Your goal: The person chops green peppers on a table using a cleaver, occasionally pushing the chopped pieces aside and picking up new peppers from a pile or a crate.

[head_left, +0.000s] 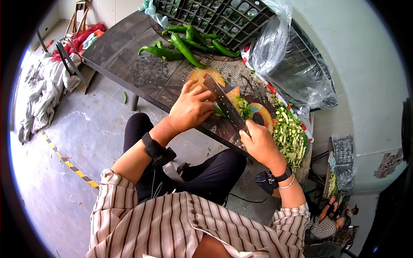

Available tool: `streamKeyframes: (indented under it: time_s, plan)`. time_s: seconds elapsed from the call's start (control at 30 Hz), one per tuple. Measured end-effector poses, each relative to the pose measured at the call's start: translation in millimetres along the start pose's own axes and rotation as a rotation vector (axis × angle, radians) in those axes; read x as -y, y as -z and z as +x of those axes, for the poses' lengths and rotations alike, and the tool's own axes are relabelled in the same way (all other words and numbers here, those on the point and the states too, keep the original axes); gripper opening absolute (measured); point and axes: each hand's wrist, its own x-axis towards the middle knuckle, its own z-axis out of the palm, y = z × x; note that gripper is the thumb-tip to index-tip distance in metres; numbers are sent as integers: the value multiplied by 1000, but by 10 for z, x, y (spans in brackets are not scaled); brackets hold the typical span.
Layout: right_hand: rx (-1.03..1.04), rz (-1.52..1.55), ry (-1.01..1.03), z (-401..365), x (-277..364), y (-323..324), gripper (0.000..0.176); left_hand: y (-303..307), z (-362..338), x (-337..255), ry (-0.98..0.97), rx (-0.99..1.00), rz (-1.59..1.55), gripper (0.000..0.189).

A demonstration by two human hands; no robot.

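Note:
My right hand [261, 145] is closed round the handle end of a broad dark knife [224, 103], whose blade is dotted with small bits. Beside the blade, my left hand [192, 105] has its fingers curled over a green pepper piece [220, 110], mostly hidden beneath them. Both are over a patterned orange cutting surface [198, 76] on the table. Chopped green shreds [245, 107] lie just beyond the knife. A larger heap of chopped pepper [289, 135] is to the right, and whole long green peppers [185, 48] are piled at the back.
A black plastic crate [215, 19] stands behind the peppers on the dark table [116, 47]. Clear plastic bags [275, 56] lie at the back right. Cloths [47, 86] are heaped at the left. A co-worker [323, 225] sits at the far lower right.

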Motion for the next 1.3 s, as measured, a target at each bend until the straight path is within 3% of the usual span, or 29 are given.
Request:
streamKeyframes:
  time_s: [0.7, 0.9, 1.3]
  plan:
    - [208, -39, -28, 216, -51, 178, 17, 22, 0, -19, 25, 26, 2, 4]
    - [205, -19, -49, 212, -79, 120, 18, 29, 3, -21, 31, 29, -3, 4]
    - [2, 46, 16, 452, -167, -32, 20, 14, 16, -15, 31, -11, 2, 5]
